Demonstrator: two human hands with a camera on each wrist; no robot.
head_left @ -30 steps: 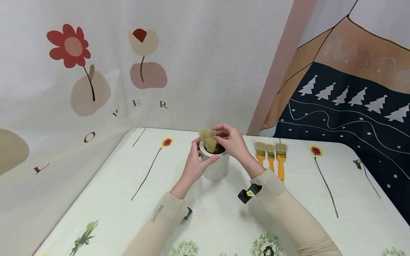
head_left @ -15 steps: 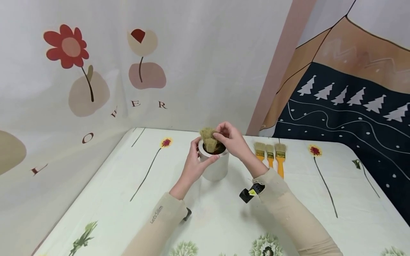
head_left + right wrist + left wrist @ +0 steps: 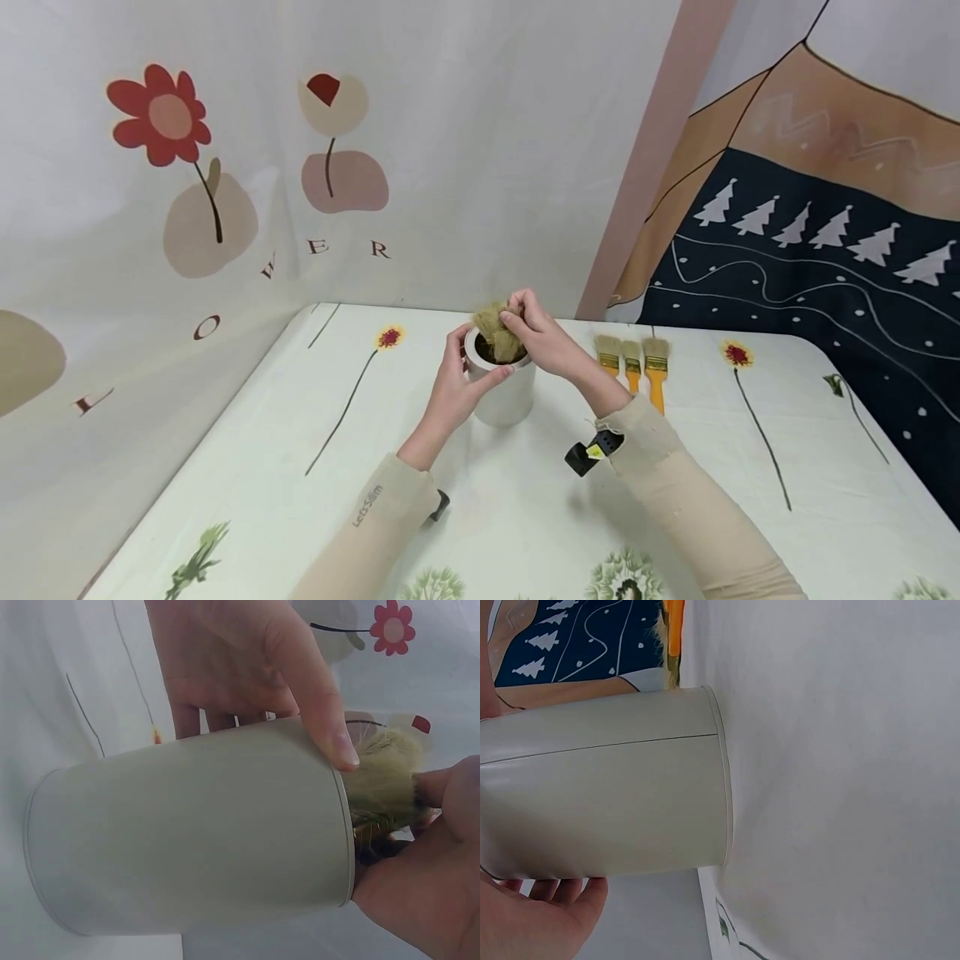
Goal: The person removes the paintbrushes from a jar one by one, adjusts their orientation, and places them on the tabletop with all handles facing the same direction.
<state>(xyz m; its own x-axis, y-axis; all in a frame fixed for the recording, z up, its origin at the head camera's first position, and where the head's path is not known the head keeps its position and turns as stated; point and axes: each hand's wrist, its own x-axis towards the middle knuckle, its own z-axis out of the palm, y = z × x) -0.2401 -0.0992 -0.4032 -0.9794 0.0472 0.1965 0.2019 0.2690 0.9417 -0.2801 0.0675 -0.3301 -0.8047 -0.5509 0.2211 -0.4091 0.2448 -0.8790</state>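
An off-white cylindrical holder (image 3: 504,404) stands upright at the far middle of the table. My left hand (image 3: 454,383) grips it near the top, thumb along the near rim and fingers round the far side. From its mouth stick up the pale bristles (image 3: 501,333) of paintbrushes; in the right wrist view, a bit of gold ferrule shows below the bristles (image 3: 382,780), while the handles are hidden inside. My right hand (image 3: 546,337) reaches over the rim from the right and pinches one brush by its bristle end. The left wrist view shows mostly the holder's smooth side (image 3: 607,795).
Three paintbrushes with orange handles (image 3: 656,385) lie side by side right of the holder, partly behind the right forearm. A white cloth (image 3: 360,533) with printed flowers covers the table. Printed curtains (image 3: 480,167) hang along the far edge.
My right hand has shifted slightly right, and the bristles in the holder have tilted and moved right with it. The left hand keeps its grip on the holder.
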